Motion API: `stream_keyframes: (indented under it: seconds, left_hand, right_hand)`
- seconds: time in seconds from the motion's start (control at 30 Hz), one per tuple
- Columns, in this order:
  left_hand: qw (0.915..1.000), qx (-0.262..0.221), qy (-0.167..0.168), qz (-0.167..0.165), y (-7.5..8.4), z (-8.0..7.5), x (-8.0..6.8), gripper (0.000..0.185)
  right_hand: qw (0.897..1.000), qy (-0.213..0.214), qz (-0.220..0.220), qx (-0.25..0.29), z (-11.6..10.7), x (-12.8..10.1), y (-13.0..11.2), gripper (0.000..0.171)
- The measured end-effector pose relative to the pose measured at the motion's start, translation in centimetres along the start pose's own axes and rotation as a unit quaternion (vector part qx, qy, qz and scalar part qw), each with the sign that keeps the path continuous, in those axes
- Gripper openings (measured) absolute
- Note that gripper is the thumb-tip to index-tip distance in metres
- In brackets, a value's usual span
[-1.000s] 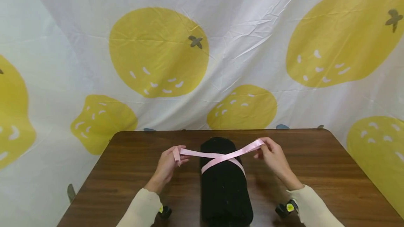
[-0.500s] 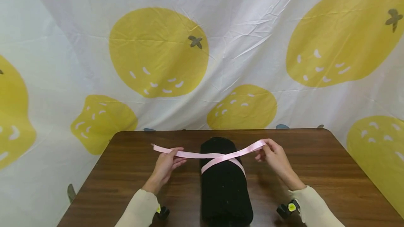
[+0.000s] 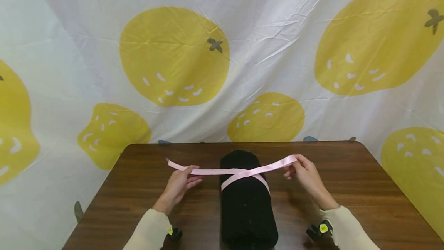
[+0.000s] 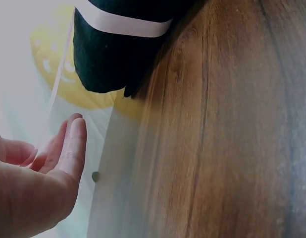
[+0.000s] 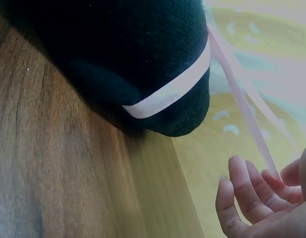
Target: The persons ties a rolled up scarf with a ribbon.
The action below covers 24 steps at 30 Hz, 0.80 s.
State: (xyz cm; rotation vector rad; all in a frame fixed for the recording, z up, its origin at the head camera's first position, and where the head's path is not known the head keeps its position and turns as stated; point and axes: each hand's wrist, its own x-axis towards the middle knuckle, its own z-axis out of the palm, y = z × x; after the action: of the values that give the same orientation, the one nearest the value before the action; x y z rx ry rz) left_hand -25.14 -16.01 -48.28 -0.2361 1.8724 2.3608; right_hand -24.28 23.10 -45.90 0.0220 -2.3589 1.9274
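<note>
A black rolled bundle of soft, fabric-like material [image 3: 248, 211] lies lengthwise on the table, with a pink satin ribbon [image 3: 215, 171] around it. On top of the bundle the ribbon's two ends cross, and each runs out to one side. My left hand [image 3: 177, 186] pinches the left end between thumb and fingers, and a short tail sticks out beyond it. To the right, my right hand [image 3: 306, 176] pinches the other end near its tip. In both wrist views the ribbon band [image 5: 170, 95] hugs the black roll [image 4: 106, 54]. The roll's underside is hidden.
The brown wood-grain table [image 3: 138, 196] extends on both sides of the roll, its far edge close to a white curtain [image 3: 270, 49] printed with yellow fruit. A small black camera [image 3: 315, 232] is strapped at the right wrist, another [image 3: 176, 235] at the left.
The left end's tail, folded down by my left hand a second ago, now stretches out leftward past it. Both hands have drawn slightly apart, and the crossing sits a little tighter.
</note>
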Motion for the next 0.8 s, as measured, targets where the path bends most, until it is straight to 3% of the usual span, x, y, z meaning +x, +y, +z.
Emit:
stream_keyframes:
  seconds: [0.8]
  left_hand:
    - [0.9998,0.006,-0.008,-0.015,0.3,-2.6,-0.7,0.044]
  right_hand:
    - [0.999,0.013,0.038,-0.003,-1.6,-0.2,1.9,0.03]
